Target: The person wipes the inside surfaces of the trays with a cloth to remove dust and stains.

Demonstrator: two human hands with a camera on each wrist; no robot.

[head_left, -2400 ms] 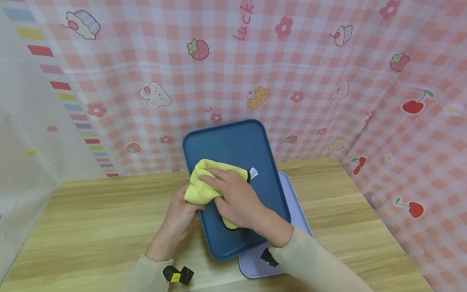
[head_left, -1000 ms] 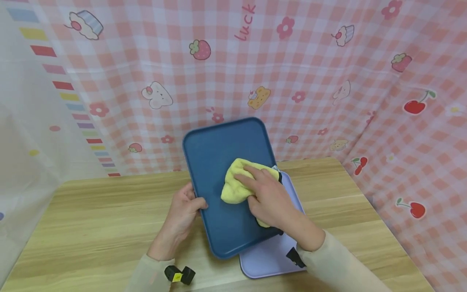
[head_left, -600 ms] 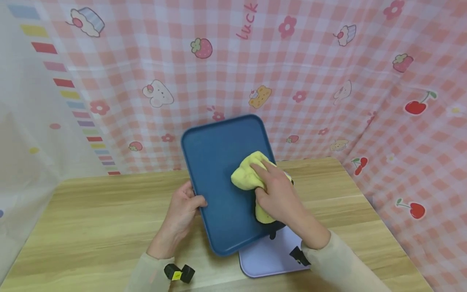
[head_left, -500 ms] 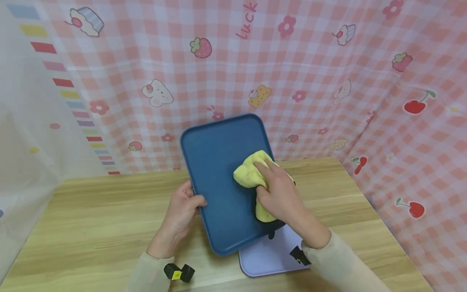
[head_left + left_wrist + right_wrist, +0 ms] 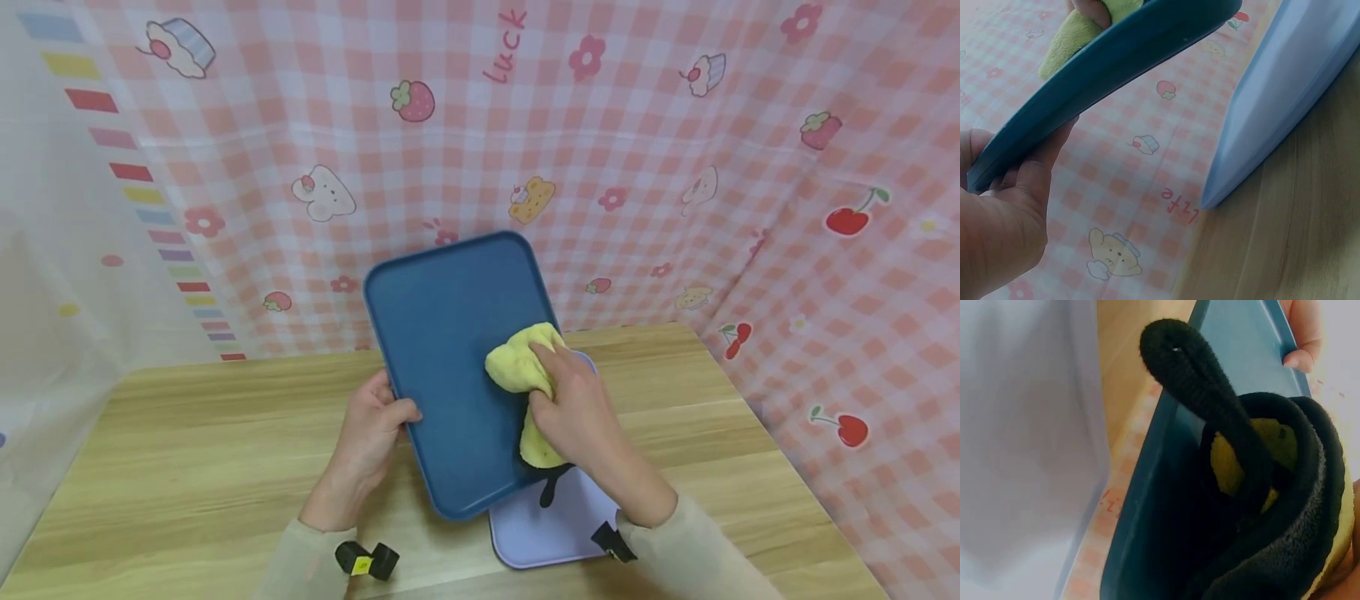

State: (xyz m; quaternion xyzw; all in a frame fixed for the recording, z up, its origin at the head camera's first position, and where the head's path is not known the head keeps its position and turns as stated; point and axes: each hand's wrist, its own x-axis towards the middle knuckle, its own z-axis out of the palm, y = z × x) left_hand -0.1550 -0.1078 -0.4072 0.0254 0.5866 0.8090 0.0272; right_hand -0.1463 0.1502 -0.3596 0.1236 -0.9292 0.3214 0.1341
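My left hand [image 5: 365,433] grips a dark blue tray [image 5: 453,358] by its left rim, thumb on the upper face and fingers beneath. The tray is held tilted, raised over the table, as the left wrist view shows. In my right hand [image 5: 581,408] is a bunched yellow cloth [image 5: 519,362], held against the right side of the tray's face. The right wrist view shows the cloth's grey underside, black edging and black hanging loop [image 5: 1179,359]. Part of the cloth is hidden behind the right hand.
A lavender tray [image 5: 551,525] lies on the wooden table [image 5: 225,467], partly covered by the blue tray in the head view. A pink checked curtain [image 5: 465,142] hangs behind and along the right. Black devices [image 5: 367,560] sit at both sleeves.
My right hand has carried the cloth from the blue tray's left rim across to its right side, bunching it more. The tray has shifted slightly up and left; the left hand keeps its grip.
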